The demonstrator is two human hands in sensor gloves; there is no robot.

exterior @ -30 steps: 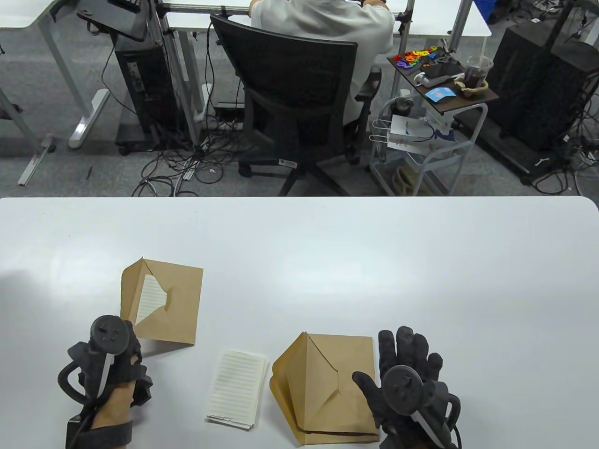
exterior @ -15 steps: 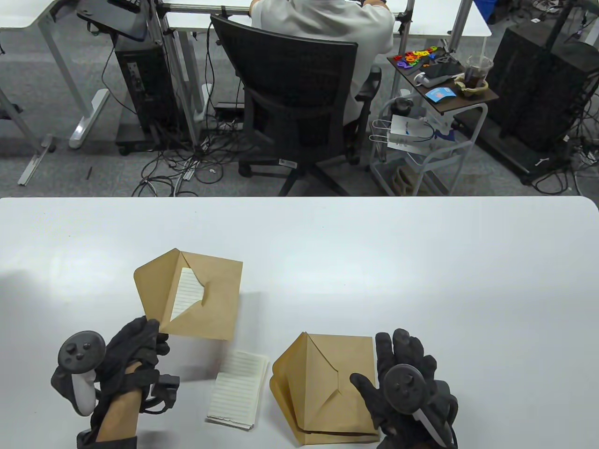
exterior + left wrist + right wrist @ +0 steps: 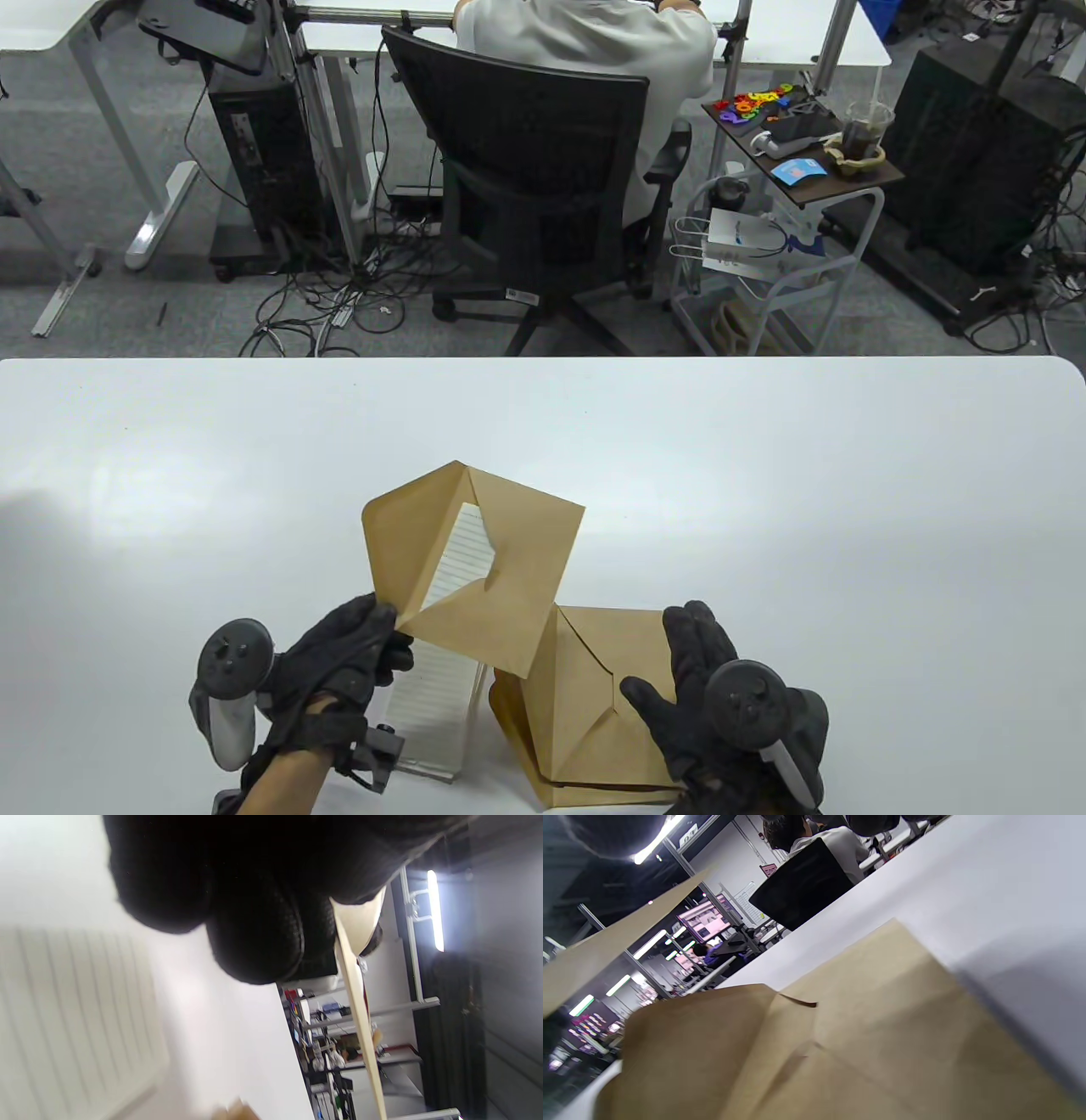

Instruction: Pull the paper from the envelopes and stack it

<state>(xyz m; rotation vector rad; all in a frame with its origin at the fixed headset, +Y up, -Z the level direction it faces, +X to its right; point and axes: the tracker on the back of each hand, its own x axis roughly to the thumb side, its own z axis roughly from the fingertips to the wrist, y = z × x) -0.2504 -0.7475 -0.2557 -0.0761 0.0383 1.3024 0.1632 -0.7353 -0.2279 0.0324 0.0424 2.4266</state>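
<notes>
My left hand pinches the near corner of a brown envelope and holds it in the air above the table. Its flap is open and lined white paper shows inside. The envelope's edge also shows in the left wrist view. A small stack of lined paper lies on the table under that hand; it also shows in the left wrist view. My right hand is open, fingers spread, over the right side of a pile of empty brown envelopes, which fills the right wrist view.
The white table stretches away behind the envelopes. Past its far edge stand an office chair with a seated person, and a small cart with objects on it.
My left hand turned palm up, took hold of the envelope with paper in it, lifted it and carried it right, over the paper stack. My right hand stayed over the envelope pile.
</notes>
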